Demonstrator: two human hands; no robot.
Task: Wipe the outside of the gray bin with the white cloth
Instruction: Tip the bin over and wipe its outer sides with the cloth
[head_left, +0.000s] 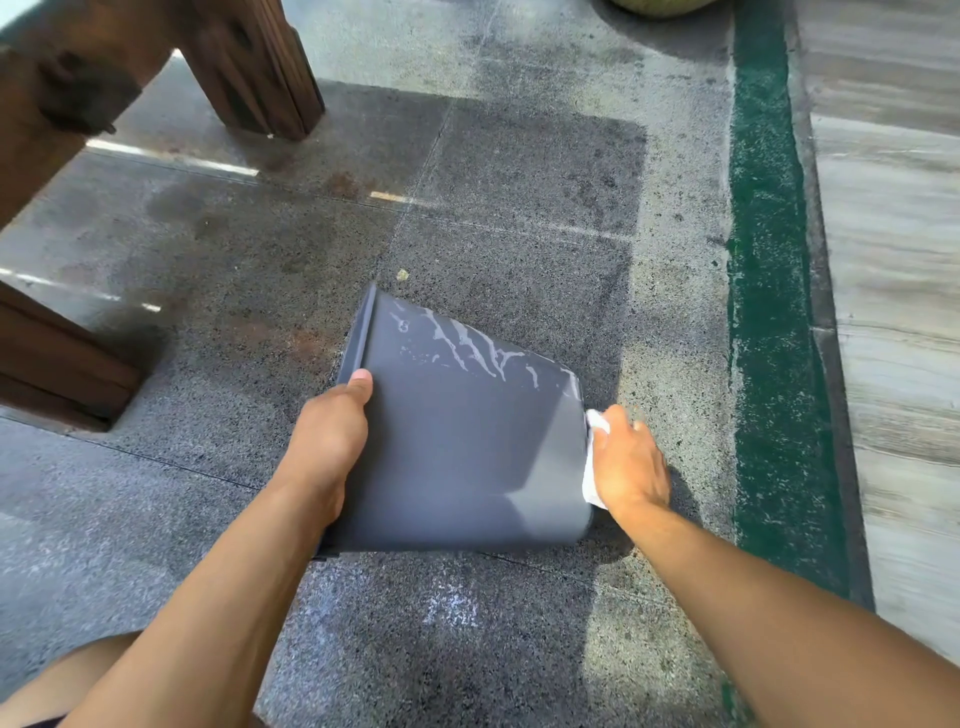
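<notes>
The gray bin (457, 441) lies tipped on its side on the stone floor, rim to the left and base to the right. Soapy white streaks run across its upper far side. My left hand (327, 441) grips the bin at the rim, thumb on the top face, fingers hidden inside. My right hand (628, 462) presses the white cloth (592, 467) against the bin's base at the right; only the cloth's edges show under the palm.
Dark wooden furniture legs (249, 67) stand at the upper left, and a low wooden beam (57, 364) sits at the left. A green painted strip (774, 312) runs along the right, with pale planks (893, 260) beyond. My knee shows at the bottom left.
</notes>
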